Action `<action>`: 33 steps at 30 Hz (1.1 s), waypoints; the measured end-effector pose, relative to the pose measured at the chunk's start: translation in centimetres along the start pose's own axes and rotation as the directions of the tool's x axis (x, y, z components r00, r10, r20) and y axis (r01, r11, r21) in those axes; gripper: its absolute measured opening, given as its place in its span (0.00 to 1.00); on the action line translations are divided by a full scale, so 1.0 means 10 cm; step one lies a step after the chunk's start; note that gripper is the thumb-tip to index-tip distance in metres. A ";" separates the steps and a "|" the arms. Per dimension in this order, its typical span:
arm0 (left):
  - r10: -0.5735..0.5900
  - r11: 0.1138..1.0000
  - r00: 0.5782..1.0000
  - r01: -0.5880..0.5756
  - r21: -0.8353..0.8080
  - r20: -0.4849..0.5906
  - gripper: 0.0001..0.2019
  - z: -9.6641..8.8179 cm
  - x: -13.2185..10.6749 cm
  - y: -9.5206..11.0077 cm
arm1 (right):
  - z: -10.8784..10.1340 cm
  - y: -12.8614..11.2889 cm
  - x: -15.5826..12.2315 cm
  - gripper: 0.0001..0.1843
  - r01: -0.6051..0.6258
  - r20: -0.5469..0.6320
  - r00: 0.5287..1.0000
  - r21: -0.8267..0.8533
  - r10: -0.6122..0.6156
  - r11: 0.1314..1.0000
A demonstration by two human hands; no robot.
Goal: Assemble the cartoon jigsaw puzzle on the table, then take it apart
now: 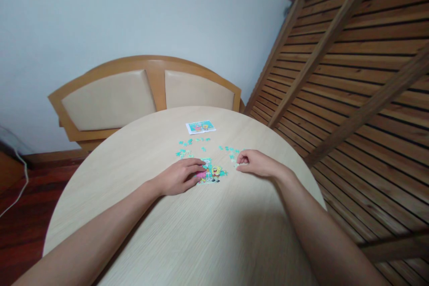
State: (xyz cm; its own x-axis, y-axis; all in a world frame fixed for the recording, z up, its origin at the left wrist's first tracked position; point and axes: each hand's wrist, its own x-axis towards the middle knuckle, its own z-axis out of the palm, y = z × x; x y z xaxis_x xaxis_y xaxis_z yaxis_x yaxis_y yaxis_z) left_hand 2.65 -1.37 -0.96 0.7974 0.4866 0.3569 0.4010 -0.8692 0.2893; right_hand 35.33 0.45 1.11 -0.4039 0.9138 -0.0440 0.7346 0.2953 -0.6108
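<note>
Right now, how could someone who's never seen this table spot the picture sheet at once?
On the round, pale table, look toward the far side, nearest the cream-panelled headboard. Beyond the loose teal puzzle pieces lies a rectangular picture sheet. Unlike those small scattered bits, it is one whole picture, with pink and yellow figures on teal.

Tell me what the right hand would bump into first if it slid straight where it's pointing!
The right hand would probably meet the small loose puzzle pieces by its fingertips first, then the partly built puzzle. Exact heights are hard to tell.
</note>
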 end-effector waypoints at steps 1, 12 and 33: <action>-0.001 1.000 1.000 0.001 -0.002 0.002 0.15 0.00 0.00 0.00 | 0.01 -0.01 0.00 0.11 -0.002 0.012 1.000 0.033 0.001 0.999; -0.004 1.000 1.000 0.004 -0.030 -0.011 0.15 0.01 0.00 0.00 | 0.16 -0.26 0.03 0.15 0.161 0.028 0.985 0.231 -0.173 0.959; -0.036 0.998 0.999 0.034 -0.055 -0.022 0.15 0.04 0.02 0.02 | 0.24 -0.33 0.03 0.16 0.165 0.051 0.980 0.329 -0.192 0.930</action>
State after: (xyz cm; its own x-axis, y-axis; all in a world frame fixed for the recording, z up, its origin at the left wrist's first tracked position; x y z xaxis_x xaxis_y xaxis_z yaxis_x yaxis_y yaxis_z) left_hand 3.03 -1.45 -1.21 0.7725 0.5191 0.3658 0.4026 -0.8458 0.3500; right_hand 31.49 -0.89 1.22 -0.5648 0.8246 0.0338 0.4367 0.3334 -0.8355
